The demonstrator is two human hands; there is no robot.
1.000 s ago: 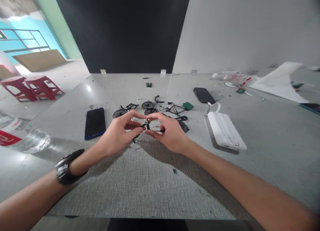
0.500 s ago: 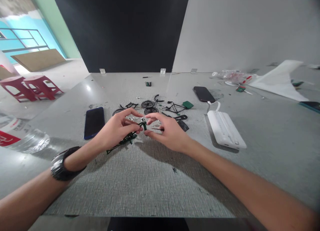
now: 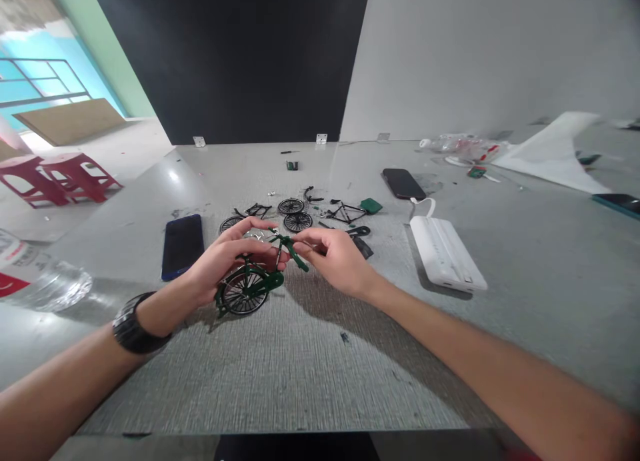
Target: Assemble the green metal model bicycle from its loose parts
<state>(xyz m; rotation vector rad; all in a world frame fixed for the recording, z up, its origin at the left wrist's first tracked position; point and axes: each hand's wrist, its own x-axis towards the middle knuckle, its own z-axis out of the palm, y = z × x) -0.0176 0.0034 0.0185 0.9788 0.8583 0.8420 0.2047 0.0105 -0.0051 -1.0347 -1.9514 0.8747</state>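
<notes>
A green miniature bicycle (image 3: 265, 282) is held above the table at the centre, its one black-spoked wheel on the left and a curved green fender hanging at the right front, with no wheel in it. My left hand (image 3: 235, 251) is closed round the frame from behind, near the seat and handlebar. The fingertips of my right hand (image 3: 335, 254) pinch the front of the bicycle by the handlebar stem. Just beyond lie two loose black wheels (image 3: 298, 222), a dark frame (image 3: 347, 212) and a green piece (image 3: 371, 206).
On the grey table (image 3: 280, 381) are a blue-edged phone (image 3: 183, 246) at left, a water bottle (image 3: 37, 274) further left, a black phone (image 3: 403, 183) and a white power bank (image 3: 447, 253) at right. A clear plastic bottle (image 3: 465, 146) lies at the back right.
The bicycle has been turned upright, so its wheel and side now face the camera. My right fingers have closed in on its front. The view has shifted slightly.
</notes>
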